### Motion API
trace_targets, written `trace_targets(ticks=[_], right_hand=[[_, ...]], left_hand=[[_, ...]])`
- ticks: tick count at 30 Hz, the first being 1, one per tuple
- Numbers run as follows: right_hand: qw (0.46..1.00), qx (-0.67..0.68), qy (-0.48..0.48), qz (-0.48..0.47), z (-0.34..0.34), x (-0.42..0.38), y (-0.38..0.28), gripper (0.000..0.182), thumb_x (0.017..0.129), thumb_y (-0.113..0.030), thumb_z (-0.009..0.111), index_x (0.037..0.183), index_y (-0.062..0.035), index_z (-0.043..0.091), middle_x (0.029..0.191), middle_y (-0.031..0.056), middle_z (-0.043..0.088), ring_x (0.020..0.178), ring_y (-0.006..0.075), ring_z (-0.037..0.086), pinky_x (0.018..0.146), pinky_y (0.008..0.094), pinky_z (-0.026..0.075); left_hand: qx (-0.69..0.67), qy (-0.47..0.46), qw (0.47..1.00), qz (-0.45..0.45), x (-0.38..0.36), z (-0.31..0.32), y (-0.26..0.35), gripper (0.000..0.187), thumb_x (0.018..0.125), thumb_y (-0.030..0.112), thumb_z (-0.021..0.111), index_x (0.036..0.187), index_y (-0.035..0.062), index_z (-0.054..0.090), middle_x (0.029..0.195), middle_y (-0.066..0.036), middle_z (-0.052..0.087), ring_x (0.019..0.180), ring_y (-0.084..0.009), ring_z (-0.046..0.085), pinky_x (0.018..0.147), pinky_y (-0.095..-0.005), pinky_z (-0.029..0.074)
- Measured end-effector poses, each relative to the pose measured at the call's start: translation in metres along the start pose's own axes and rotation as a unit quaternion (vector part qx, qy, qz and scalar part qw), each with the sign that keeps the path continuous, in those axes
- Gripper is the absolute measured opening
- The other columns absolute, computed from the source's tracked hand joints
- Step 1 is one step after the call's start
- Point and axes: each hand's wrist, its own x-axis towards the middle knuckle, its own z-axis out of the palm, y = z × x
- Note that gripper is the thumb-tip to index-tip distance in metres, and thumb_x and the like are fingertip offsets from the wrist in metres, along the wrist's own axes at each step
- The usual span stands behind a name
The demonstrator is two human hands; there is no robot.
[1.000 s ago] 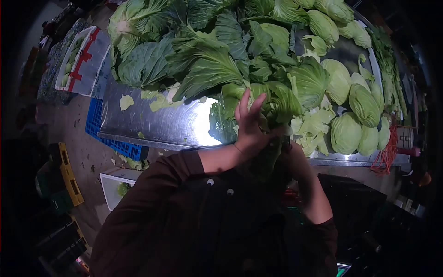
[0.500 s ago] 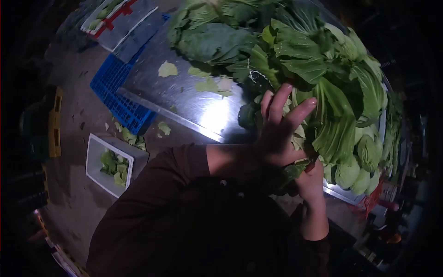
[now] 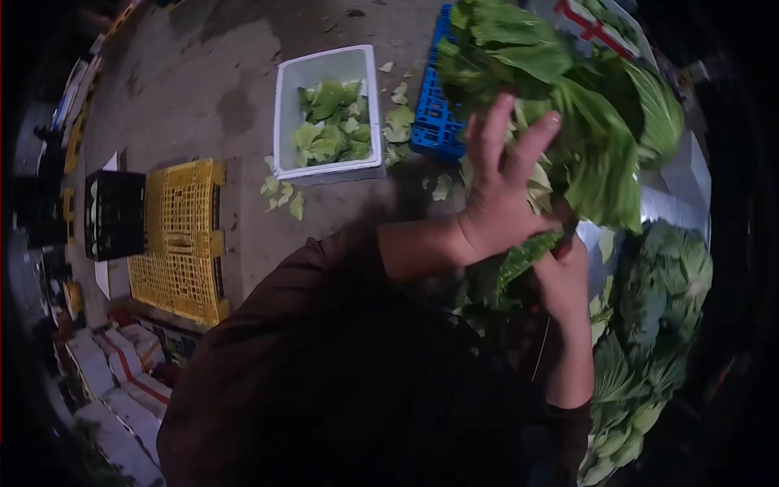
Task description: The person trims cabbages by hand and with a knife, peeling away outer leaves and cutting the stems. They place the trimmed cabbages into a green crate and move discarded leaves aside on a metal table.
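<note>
A large head of mustard greens (image 3: 596,146) with broad ribbed leaves is held up in front of me. My left hand (image 3: 507,174) grips it from the near left side, two fingers stretched up along the leaves. Just below, my right hand (image 3: 564,280) is closed near the stem end; a small red bit shows at its fingers, but what it holds is mostly hidden. Beneath my left wrist hangs a darker loose leaf (image 3: 523,264).
A white foam box (image 3: 284,122) with leaf trimmings stands on the floor, beside a blue crate (image 3: 438,114). Further left are a yellow pallet (image 3: 178,235), a black crate (image 3: 118,215) and white boxes (image 3: 122,365). More greens (image 3: 665,276) lie on the metal table at right.
My view and body have turned left, bringing the foam box to the centre and the table's greens to the right edge. Both hands still hold on, carrying the mustard greens off the pile.
</note>
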Motion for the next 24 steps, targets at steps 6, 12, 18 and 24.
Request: trace_targets(ticks=[6, 12, 18, 24], right_hand=[[0.968, -0.027, -0.239, -0.071, 0.06, 0.149, -0.114, 0.022, 0.08, -0.01, 0.058, 0.097, 0.0027, 0.058, 0.081, 0.0043, 0.062, 0.072, 0.0107, 0.056, 0.065, 0.0274, 0.046], [0.935, -0.179, -0.302, -0.05, 0.23, 0.338, -0.12, 0.023, 0.076, -0.017, 0.06, 0.071, 0.0059, 0.061, 0.061, 0.011, 0.06, 0.047, 0.0222, 0.057, 0.044, 0.0371, 0.045], [0.915, -0.27, -0.285, -0.091, 0.333, 0.484, -0.067, 0.022, 0.077, -0.017, 0.06, 0.064, 0.0001, 0.056, 0.056, 0.0093, 0.056, 0.044, 0.0176, 0.053, 0.042, 0.0344, 0.041], [0.918, -0.249, -0.304, 0.049, 0.308, 0.502, 0.013, 0.02, 0.078, -0.017, 0.059, 0.066, -0.0005, 0.055, 0.055, 0.007, 0.056, 0.048, 0.0168, 0.056, 0.047, 0.0318, 0.044]], left_hand=[[0.17, 0.13, 0.969, -0.124, 0.11, -0.058, -0.081, 0.091, 0.061, 0.023, 0.083, 0.138, 0.0126, 0.036, 0.145, -0.02, 0.019, 0.129, -0.042, 0.025, 0.105, -0.0502, 0.028], [0.347, 0.081, 0.881, -0.311, 0.113, -0.17, -0.3, 0.091, 0.069, 0.051, 0.073, 0.143, 0.0165, 0.03, 0.15, -0.02, 0.017, 0.139, -0.0412, 0.015, 0.112, -0.0539, 0.011], [0.379, 0.032, 0.853, -0.358, 0.095, -0.253, -0.511, 0.082, 0.069, 0.044, 0.071, 0.138, 0.012, 0.04, 0.144, -0.024, 0.031, 0.135, -0.0387, 0.029, 0.111, -0.0519, 0.018], [0.257, -0.084, 0.842, -0.466, 0.032, -0.265, -0.63, 0.05, 0.075, 0.03, 0.069, 0.115, 0.0021, 0.057, 0.109, -0.021, 0.062, 0.105, -0.0359, 0.058, 0.094, -0.0399, 0.045]])
